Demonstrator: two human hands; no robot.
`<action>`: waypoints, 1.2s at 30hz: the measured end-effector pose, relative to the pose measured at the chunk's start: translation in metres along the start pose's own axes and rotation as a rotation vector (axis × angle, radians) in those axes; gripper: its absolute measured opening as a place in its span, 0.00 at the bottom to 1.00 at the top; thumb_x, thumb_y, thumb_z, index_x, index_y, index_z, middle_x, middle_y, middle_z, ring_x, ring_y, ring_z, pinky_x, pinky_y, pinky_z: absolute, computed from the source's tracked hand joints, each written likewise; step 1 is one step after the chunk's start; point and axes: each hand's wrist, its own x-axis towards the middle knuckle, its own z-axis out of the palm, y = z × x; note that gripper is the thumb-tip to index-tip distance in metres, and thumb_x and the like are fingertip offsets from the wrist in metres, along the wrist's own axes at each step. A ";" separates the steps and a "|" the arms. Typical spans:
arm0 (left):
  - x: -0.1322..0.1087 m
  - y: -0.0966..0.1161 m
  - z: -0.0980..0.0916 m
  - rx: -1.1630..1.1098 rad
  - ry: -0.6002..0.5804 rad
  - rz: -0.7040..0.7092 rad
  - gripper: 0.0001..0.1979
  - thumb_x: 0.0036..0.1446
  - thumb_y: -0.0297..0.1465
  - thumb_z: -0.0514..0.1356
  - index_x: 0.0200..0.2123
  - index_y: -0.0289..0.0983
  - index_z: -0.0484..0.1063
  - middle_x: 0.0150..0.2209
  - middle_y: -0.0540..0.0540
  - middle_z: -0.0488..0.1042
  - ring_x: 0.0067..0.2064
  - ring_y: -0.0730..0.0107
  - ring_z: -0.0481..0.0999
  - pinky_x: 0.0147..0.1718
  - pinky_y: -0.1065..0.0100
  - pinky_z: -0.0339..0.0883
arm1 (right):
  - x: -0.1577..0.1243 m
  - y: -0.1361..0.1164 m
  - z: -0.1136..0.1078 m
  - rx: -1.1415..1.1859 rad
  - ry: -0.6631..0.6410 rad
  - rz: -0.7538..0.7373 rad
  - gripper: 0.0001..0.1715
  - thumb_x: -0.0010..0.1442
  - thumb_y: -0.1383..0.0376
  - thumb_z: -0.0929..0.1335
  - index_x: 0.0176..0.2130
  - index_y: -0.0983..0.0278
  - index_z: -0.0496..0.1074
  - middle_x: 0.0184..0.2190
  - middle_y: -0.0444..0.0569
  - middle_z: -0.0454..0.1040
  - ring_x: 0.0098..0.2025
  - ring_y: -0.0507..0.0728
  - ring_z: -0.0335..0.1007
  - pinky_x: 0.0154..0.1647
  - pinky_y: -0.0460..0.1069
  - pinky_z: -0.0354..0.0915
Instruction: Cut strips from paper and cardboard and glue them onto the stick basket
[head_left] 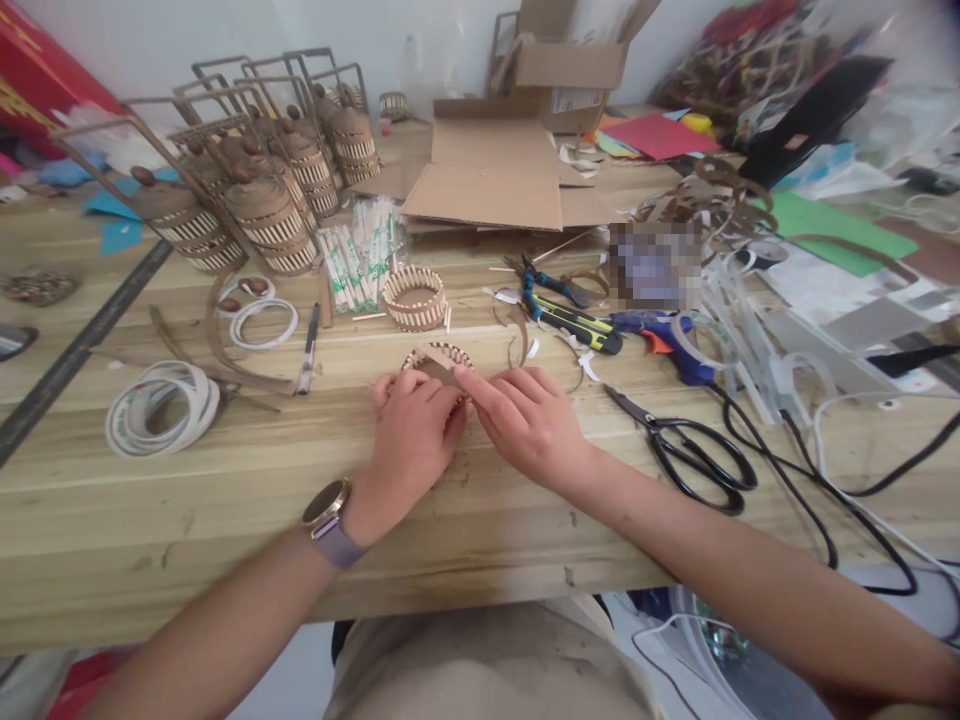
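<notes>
Brown and cream, the small basket (456, 354) is sitting just beyond the left hand (416, 425), whose fingers are gripping its near rim; a strip (435, 354) is slanting across, its near end meeting the right hand (531, 420), whether pinching or pressing I cannot tell.

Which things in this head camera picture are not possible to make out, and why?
Head view:
Near side of the small, round, brown and cream slatted basket: hidden by left hand and right hand.
Item under the grey pixelated patch: blurred out.
Shiny red packaging: cut off by top and left edges.
</notes>
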 end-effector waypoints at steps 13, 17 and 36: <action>0.000 0.000 0.001 -0.006 0.023 0.003 0.10 0.63 0.30 0.57 0.30 0.40 0.76 0.29 0.46 0.77 0.44 0.54 0.71 0.48 0.50 0.53 | 0.007 -0.010 0.002 0.173 0.015 0.292 0.31 0.65 0.72 0.62 0.65 0.63 0.56 0.33 0.45 0.78 0.36 0.59 0.73 0.40 0.55 0.63; 0.000 0.001 0.001 -0.005 0.027 0.006 0.11 0.63 0.30 0.57 0.30 0.39 0.77 0.29 0.45 0.77 0.44 0.53 0.71 0.47 0.50 0.54 | 0.007 -0.010 0.003 0.339 -0.002 0.437 0.34 0.61 0.72 0.64 0.64 0.63 0.53 0.33 0.43 0.77 0.33 0.56 0.74 0.41 0.56 0.64; 0.001 -0.005 0.006 0.004 0.089 0.036 0.11 0.62 0.30 0.59 0.27 0.39 0.75 0.29 0.46 0.78 0.43 0.55 0.71 0.46 0.51 0.55 | 0.014 -0.011 0.004 0.648 -0.079 0.733 0.37 0.55 0.72 0.66 0.61 0.63 0.54 0.31 0.42 0.75 0.30 0.54 0.71 0.38 0.53 0.65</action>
